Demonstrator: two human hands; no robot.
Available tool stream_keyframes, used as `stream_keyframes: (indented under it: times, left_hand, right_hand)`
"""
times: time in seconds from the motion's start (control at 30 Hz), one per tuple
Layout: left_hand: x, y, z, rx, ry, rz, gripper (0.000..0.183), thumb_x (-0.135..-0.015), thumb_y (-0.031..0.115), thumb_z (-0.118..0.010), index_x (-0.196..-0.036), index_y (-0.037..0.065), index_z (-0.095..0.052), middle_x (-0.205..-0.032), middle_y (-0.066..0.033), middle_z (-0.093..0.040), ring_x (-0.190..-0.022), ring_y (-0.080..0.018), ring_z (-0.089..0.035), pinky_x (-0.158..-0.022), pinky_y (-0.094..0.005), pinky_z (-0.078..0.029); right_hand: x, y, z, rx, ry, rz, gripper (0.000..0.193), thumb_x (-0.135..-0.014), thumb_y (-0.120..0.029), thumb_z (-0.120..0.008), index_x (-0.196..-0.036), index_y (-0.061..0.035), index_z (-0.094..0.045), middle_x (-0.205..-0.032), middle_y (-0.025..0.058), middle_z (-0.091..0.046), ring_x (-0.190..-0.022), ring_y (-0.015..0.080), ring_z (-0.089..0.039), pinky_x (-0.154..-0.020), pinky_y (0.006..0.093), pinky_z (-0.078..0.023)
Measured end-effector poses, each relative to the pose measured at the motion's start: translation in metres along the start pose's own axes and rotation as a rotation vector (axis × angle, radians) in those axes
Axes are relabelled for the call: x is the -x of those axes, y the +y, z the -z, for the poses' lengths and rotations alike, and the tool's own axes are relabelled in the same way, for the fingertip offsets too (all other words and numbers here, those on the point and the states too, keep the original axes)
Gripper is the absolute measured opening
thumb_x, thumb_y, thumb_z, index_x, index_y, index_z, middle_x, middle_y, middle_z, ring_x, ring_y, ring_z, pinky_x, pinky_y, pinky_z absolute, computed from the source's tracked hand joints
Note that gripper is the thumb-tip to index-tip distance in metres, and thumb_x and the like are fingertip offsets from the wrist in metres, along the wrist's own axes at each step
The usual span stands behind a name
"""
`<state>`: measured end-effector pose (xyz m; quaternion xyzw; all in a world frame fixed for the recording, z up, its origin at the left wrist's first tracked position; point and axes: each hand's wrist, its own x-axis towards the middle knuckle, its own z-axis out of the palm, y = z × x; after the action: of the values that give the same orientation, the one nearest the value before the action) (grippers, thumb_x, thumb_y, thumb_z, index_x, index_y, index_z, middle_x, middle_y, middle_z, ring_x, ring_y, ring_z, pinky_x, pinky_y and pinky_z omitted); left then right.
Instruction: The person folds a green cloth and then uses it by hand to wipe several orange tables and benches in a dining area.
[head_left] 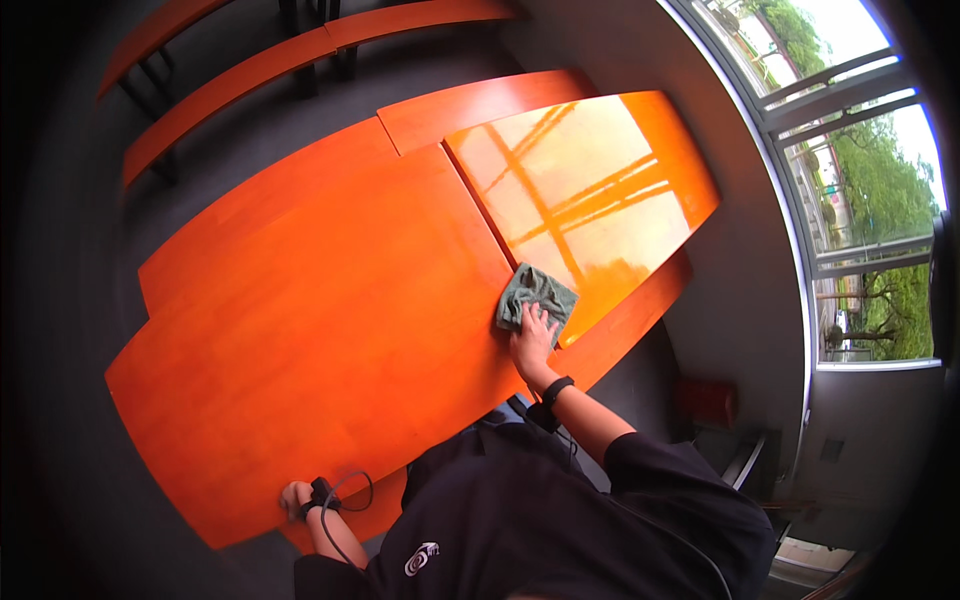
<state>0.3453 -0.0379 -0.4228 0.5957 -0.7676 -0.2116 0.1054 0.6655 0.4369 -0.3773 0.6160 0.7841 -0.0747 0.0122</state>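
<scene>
Green cloth [532, 286] lies under the right hand [532, 338] across 2 orange tabletops [330, 320].

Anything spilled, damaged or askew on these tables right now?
Nothing looks spilled or damaged. One oddity: a dark seam where the left tabletop and right tabletop don't look flush, partly hidden by the green cloth beneath the right hand. The pale patches look like window reflections.

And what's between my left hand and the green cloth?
In the head view, just a stretch of orange tabletop lies between your left hand and the green cloth.
</scene>
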Motion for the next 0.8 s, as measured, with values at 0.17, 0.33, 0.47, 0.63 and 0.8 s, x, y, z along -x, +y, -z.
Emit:
stream_keyframes:
  times: [0.17, 0.33, 0.47, 0.63, 0.8]
  left_hand:
    - [-0.012, 0.015, -0.018, -0.006, 0.053, 0.083, 0.043, -0.095, 0.041, -0.037, -0.118, 0.008, -0.053, -0.113, -0.0226, -0.059, -0.095, -0.0404, -0.060, -0.076, -0.0566, -0.050]
    - [-0.009, 0.023, -0.021, -0.010, 0.098, 0.170, 0.049, -0.095, 0.043, -0.033, -0.125, 0.009, -0.051, -0.120, -0.0248, -0.057, -0.101, -0.0431, -0.059, -0.080, -0.0595, -0.050]
    - [-0.018, 0.023, -0.018, 0.020, 0.153, 0.232, 0.053, -0.095, 0.044, -0.030, -0.131, 0.010, -0.050, -0.126, -0.0265, -0.055, -0.106, -0.0452, -0.059, -0.082, -0.0619, -0.051]
    - [-0.033, -0.011, -0.014, -0.020, 0.049, 0.187, 0.055, -0.097, 0.046, -0.028, -0.134, 0.009, -0.046, -0.130, -0.0276, -0.052, -0.111, -0.0454, -0.058, -0.085, -0.0616, -0.050]
    - [-0.043, -0.020, -0.007, 0.023, -0.058, 0.097, 0.055, -0.099, 0.047, -0.026, -0.134, 0.008, -0.041, -0.134, -0.0280, -0.048, -0.113, -0.0438, -0.056, -0.087, -0.0592, -0.050]
  right_hand:
    - [-0.019, 0.013, -0.030, -0.162, 0.128, 0.035, 0.075, -0.074, -0.001, -0.061, -0.145, -0.0104, -0.040, -0.152, 0.0195, -0.036, -0.141, 0.0489, -0.027, -0.110, 0.0697, -0.018]
    - [-0.139, 0.026, 0.012, -0.197, 0.180, -0.028, 0.071, -0.075, 0.001, -0.057, -0.144, -0.0114, -0.044, -0.147, 0.0216, -0.043, -0.137, 0.0473, -0.034, -0.111, 0.0643, -0.023]
    - [-0.271, 0.053, 0.028, -0.248, 0.174, -0.067, 0.051, -0.076, 0.001, -0.053, -0.127, -0.0005, -0.060, -0.121, 0.0251, -0.063, -0.110, 0.0408, -0.061, -0.099, 0.0393, -0.046]
    - [-0.360, 0.081, 0.042, -0.015, 0.232, 0.157, 0.062, -0.076, -0.001, -0.049, -0.137, 0.0000, -0.049, -0.122, 0.0266, -0.062, -0.115, 0.0421, -0.057, -0.103, 0.0403, -0.044]
    - [-0.386, 0.061, 0.053, 0.078, 0.195, 0.242, 0.039, -0.081, -0.004, -0.046, -0.119, 0.0009, -0.056, -0.105, 0.0321, -0.064, -0.100, 0.0474, -0.061, -0.090, 0.0529, -0.047]
